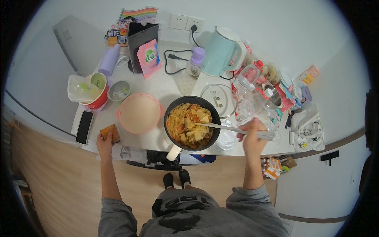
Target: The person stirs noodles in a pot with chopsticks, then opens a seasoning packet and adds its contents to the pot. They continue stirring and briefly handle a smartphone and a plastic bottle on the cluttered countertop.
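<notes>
My right hand (pixel 254 137) grips a pair of pale chopsticks (pixel 226 128). Their tips rest in a cooked mix (pixel 189 127) of yellowish and orange-red pieces, which fills much of a dark pan (pixel 217 115). The pan's cream handle (pixel 174 152) points toward me over the counter's front edge. At the left, my left hand (pixel 104 146) holds a flat, square, orange-brown packet (pixel 110 133) by its lower side, near the front edge. Between the packet and the pan sits a round pink-rimmed bowl (pixel 140 114) with a pale inside.
A glass lid (pixel 210 103) lies right of the pan. Plastic bottles (pixel 250 72) and bags crowd the right side near a light-blue electric kettle (pixel 220 53). A phone (pixel 85 127), a red tub (pixel 99 102) and a small grey bowl (pixel 119 90) are left. An open drawer (pixel 136 155) juts out below.
</notes>
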### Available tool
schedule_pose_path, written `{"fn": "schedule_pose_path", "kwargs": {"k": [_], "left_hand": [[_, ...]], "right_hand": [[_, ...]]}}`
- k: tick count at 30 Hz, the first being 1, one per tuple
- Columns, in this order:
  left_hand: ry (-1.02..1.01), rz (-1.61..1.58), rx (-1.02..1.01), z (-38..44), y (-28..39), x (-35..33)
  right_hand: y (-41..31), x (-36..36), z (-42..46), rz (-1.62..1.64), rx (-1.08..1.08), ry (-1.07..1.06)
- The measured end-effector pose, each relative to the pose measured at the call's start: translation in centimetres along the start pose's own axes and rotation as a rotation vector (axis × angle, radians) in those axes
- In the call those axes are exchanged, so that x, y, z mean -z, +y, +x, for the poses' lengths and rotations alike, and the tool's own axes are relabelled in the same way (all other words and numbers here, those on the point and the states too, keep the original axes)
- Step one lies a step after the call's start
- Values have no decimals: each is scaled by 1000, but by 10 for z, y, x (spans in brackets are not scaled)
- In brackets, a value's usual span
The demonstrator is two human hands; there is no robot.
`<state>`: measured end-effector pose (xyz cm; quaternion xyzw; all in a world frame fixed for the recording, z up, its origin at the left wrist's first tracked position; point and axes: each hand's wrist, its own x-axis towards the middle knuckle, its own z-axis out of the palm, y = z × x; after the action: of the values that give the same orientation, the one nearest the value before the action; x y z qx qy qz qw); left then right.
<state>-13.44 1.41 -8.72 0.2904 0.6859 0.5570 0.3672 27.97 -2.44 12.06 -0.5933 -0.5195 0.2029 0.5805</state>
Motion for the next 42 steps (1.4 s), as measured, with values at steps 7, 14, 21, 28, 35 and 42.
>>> {"fn": "schedule_pose_path", "kwargs": {"k": [7,14,21,28,35,42], "left_hand": [[29,233,-160,5,-1,-3],[119,464,-288,-9,9,-12],[201,572,-363,-15,5,-13],[215,568,-394,-21,-1,-4],[285,609,-486,-39,2,7],[337,522,-646,-98,16,23]], "right_hand": [[12,-30,3,-117,126,23],[-3,-6,-6,-7,-151,-90],[15,-48,2,11,361,-145],[-6,-21,10,-200,290,-387],[-6,-22,4,-91,187,-121],[-33,16,-5,-110,-52,-47]]}}
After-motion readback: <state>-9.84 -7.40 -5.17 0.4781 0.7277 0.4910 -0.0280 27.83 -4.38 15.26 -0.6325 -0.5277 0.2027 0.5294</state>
